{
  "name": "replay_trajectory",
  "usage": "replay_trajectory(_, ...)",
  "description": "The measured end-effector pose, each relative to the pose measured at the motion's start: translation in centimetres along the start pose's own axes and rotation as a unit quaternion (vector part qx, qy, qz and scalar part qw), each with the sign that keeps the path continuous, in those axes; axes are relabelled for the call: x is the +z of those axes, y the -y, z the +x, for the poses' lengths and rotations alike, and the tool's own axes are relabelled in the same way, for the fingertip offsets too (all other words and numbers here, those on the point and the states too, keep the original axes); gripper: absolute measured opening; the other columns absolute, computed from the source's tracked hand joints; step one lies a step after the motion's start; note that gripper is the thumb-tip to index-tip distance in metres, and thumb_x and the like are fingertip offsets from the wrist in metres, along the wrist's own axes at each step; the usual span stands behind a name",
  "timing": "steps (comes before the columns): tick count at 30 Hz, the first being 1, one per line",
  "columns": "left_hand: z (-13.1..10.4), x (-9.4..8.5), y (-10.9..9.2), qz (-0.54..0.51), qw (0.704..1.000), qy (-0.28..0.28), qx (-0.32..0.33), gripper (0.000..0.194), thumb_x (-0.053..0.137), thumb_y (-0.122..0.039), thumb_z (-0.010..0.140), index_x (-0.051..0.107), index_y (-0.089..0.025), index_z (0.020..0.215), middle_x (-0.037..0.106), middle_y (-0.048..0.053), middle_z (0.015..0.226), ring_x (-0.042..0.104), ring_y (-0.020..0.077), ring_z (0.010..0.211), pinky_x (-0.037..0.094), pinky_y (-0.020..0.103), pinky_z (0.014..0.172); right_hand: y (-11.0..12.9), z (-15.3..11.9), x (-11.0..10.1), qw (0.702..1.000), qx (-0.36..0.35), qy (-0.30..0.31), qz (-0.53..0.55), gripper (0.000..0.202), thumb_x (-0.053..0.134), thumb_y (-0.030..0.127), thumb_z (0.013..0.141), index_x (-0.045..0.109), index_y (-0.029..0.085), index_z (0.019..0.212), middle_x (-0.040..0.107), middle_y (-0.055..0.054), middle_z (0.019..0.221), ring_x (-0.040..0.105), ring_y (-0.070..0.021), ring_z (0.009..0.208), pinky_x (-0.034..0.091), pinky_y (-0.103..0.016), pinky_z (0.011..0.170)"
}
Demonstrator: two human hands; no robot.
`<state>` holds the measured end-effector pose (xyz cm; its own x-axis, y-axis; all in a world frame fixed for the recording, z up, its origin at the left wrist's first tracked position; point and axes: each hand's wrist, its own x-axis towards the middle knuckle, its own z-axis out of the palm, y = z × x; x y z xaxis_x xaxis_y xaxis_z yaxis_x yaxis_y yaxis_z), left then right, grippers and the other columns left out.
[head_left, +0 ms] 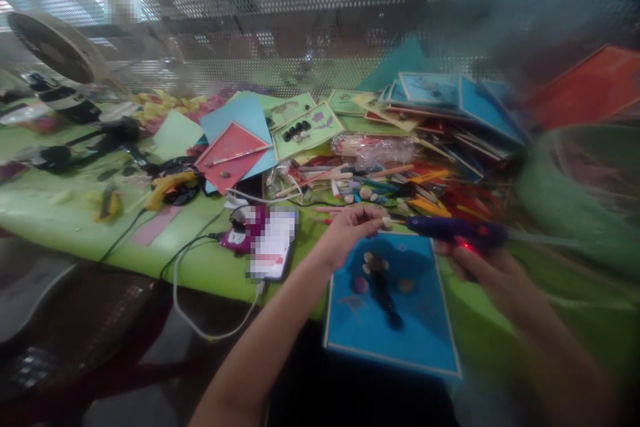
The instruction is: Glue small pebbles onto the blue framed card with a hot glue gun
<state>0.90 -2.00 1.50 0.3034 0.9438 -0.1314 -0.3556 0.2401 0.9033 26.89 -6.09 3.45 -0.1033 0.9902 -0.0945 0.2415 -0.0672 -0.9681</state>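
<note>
My right hand (477, 263) is wrapped round a dark blue glue gun (450, 228) with a red light glowing on it. A glue stick (540, 238) runs out of its back end. The gun's nozzle points left at a small pale piece (386, 221), which my left hand (353, 233) pinches between its fingertips; it looks like a pebble. Below both hands lies a blue board (400, 347) with a light border. On it are a dark elongated shape (384, 297), a few pebble-like pieces (375, 261) at its top, and a purple round piece (360, 285).
A phone (275, 243) on a cable and a purple power strip (240, 233) lie left. Behind are pens and brushes (370, 180), a red framed card (233, 159) and stacked blue boards (435, 90). A yellow glue gun (173, 188) and a green basin (575, 180) flank them.
</note>
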Motion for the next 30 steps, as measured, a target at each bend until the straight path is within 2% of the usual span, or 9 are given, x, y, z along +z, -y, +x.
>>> replay_trajectory(10, 0.05, -0.08, 0.09, -0.004, 1.000, -0.001, -0.005, 0.044, 0.094, -0.046, 0.066, 0.077, -0.015, 0.093, 0.074, 0.005, 0.088, 0.063, 0.0103, 0.073, 0.047, 0.023, 0.069, -0.02, 0.12, 0.11, 1.000, -0.003, 0.001, -0.017, 0.061, 0.075, 0.078, 0.070, 0.067, 0.018, 0.071, 0.052, -0.001, 0.053, 0.044, -0.0125, 0.048, 0.037, -0.027, 0.046)
replay_trajectory(17, -0.04, -0.09, 0.12, 0.004, 1.000, -0.005, 0.005, 0.043, 0.093, -0.046, 0.067, 0.078, -0.015, 0.092, 0.073, 0.004, 0.087, 0.059, 0.0086, 0.070, 0.046, 0.023, 0.069, -0.40, 0.08, 0.04, 1.000, 0.001, 0.002, -0.017, 0.056, 0.077, 0.073, 0.071, 0.068, 0.018, 0.072, 0.054, -0.001, 0.057, 0.045, -0.0122, 0.050, 0.038, -0.026, 0.047)
replay_trajectory(24, -0.06, 0.13, -0.01, -0.009, 1.000, 0.015, -0.003, 0.046, 0.095, -0.048, 0.064, 0.076, -0.014, 0.090, 0.075, 0.005, 0.085, 0.064, 0.0111, 0.071, 0.049, 0.025, 0.071, -0.47, 0.06, 0.21, 1.000, 0.011, -0.014, -0.005, 0.058, 0.079, 0.074, 0.067, 0.069, 0.018, 0.075, 0.057, -0.002, 0.060, 0.045, -0.0129, 0.051, 0.038, -0.027, 0.046)
replay_trajectory(30, -0.09, 0.02, -0.08, -0.004, 1.000, 0.000, 0.000, 0.046, 0.095, -0.046, 0.065, 0.076, -0.014, 0.092, 0.075, 0.005, 0.089, 0.062, 0.0106, 0.071, 0.049, 0.024, 0.070, -0.06, 0.14, 0.34, 0.999, 0.017, -0.015, -0.024, 0.062, 0.077, 0.079, 0.065, 0.065, 0.018, 0.066, 0.050, 0.000, 0.052, 0.043, -0.0121, 0.049, 0.038, -0.027, 0.046)
